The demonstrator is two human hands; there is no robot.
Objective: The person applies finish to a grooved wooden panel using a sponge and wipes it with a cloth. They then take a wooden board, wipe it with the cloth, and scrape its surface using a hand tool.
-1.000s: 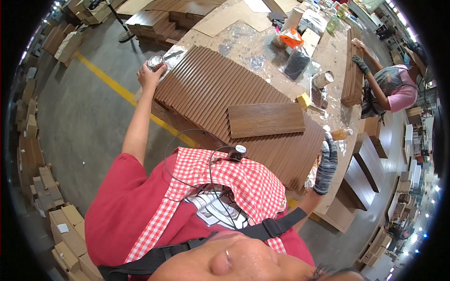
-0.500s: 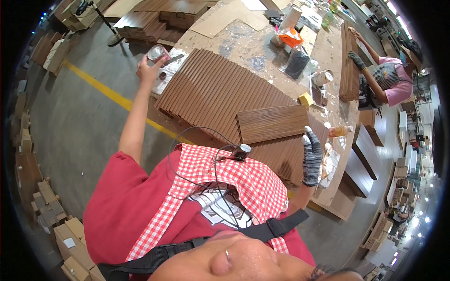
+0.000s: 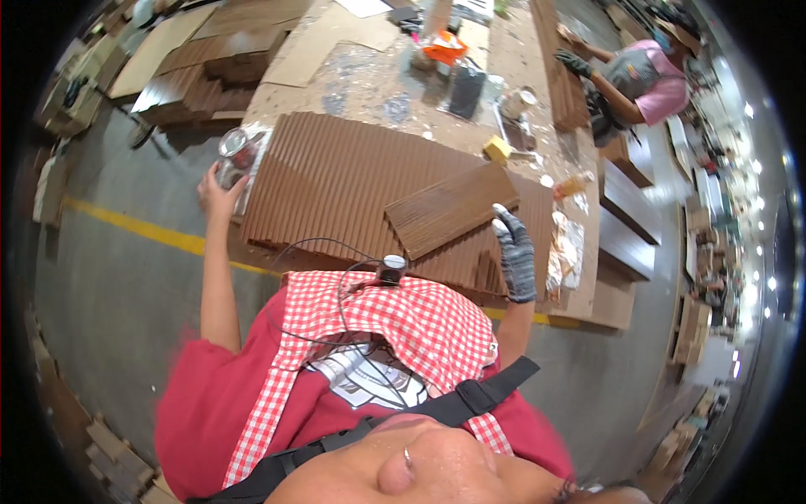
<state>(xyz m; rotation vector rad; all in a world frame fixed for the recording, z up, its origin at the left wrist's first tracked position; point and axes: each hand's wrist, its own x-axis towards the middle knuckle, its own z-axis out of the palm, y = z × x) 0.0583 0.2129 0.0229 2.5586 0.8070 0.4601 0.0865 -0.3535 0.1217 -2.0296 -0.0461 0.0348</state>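
Observation:
My bare left hand [image 3: 221, 193] is wrapped round the lower part of a clear jar [image 3: 238, 149] with something reddish showing in it, at the stack's left end. My right hand [image 3: 515, 256], in a grey striped glove with white fingertips, has its fingers stretched out. Those fingertips lie at the right end of a brown wood-grain board [image 3: 453, 208]. The board rests slantwise on a wide stack of brown grooved boards [image 3: 323, 181]. How the thumb meets the board cannot be made out.
The stack lies on a paint-stained worktable [image 3: 361, 80]. Beyond it are a yellow sponge [image 3: 497, 149], an orange bag [image 3: 445, 48], a dark packet [image 3: 463, 88] and a bottle [image 3: 573, 186]. At the far right, a co-worker [image 3: 634, 80] handles long brown boards [image 3: 560, 71].
My view has turned and shifted, so the table lies differently in it. My left hand with the jar has come back toward the stack's left edge. My right hand stays at the board's end.

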